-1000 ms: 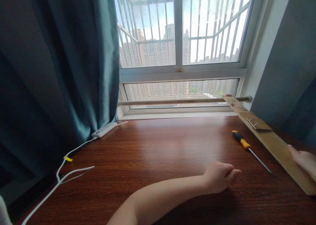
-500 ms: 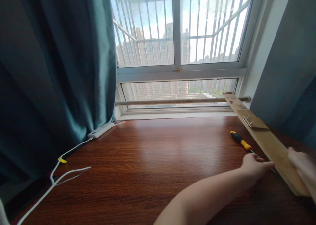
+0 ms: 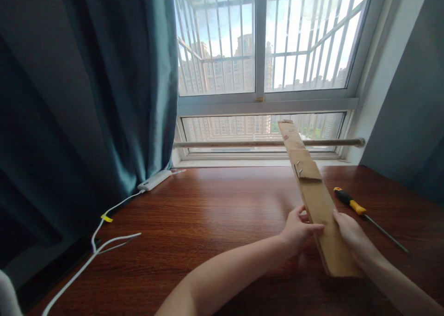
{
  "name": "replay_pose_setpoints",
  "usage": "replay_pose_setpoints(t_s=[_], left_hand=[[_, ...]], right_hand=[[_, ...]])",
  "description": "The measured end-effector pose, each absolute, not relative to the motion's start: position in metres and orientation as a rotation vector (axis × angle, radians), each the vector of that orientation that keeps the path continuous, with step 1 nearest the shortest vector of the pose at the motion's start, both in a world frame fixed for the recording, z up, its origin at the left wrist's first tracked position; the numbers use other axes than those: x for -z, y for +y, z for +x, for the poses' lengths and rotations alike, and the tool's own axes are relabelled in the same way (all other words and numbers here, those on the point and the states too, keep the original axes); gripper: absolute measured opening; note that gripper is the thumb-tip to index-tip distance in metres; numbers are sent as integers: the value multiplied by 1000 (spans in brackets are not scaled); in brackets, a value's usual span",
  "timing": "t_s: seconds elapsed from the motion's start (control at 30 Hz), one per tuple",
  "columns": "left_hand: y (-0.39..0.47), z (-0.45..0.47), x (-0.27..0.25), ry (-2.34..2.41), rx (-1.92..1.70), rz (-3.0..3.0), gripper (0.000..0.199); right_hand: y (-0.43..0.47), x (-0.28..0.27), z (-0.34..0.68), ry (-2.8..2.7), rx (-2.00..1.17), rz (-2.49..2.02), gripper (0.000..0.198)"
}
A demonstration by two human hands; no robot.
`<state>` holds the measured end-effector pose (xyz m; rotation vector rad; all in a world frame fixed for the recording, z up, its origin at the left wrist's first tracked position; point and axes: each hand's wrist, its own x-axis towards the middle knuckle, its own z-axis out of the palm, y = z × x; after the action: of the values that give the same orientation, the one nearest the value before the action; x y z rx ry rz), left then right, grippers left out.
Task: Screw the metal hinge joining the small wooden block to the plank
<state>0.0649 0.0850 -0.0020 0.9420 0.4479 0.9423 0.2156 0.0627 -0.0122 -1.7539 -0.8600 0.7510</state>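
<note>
A long, narrow piece of cardboard (image 3: 322,214) is held at a slant above the table, its far end up in front of the window. A small folded cardboard piece (image 3: 307,170) sits across it, with two screws or nails (image 3: 299,168) poking out near its left side. My left hand (image 3: 299,230) grips the strip's left edge, thumb on top and the other fingers partly hidden beneath. My right hand (image 3: 352,235) is closed on the right edge. To the right lies a screwdriver (image 3: 350,201) with a black and yellow handle, touched by neither hand.
The brown wooden table (image 3: 215,214) runs up to the window sill. A white power strip (image 3: 154,181) lies at the left by the dark curtain (image 3: 138,98), and a white cable (image 3: 83,274) trails from there toward the front left. A horizontal rod (image 3: 236,144) crosses the window.
Both hands have moved left with the cardboard strip, away from the screwdriver, whose shaft is now fully visible. My left hand has gone from beside the strip's edge to gripping it. The view has shifted slightly.
</note>
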Motion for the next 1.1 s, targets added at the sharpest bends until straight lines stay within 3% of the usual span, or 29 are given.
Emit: replay_pose_setpoints(t_s=[0.13,0.3,0.73,1.1], left_hand=[[71,-7,5,466,-940,946,67],[61,-65,-3,529,-922,957,63],[66,-90,6,487,-946,925,61],[68,-89,10,519,-914,899,62]], right_hand=[[42,4,138,-803,-1106,-1539,26],[34,1,81,-759,-1228,-1436,29],[42,-5,53,-817,-1203,-1510,20],[44,9,58,-799,-1177,-1486,26]])
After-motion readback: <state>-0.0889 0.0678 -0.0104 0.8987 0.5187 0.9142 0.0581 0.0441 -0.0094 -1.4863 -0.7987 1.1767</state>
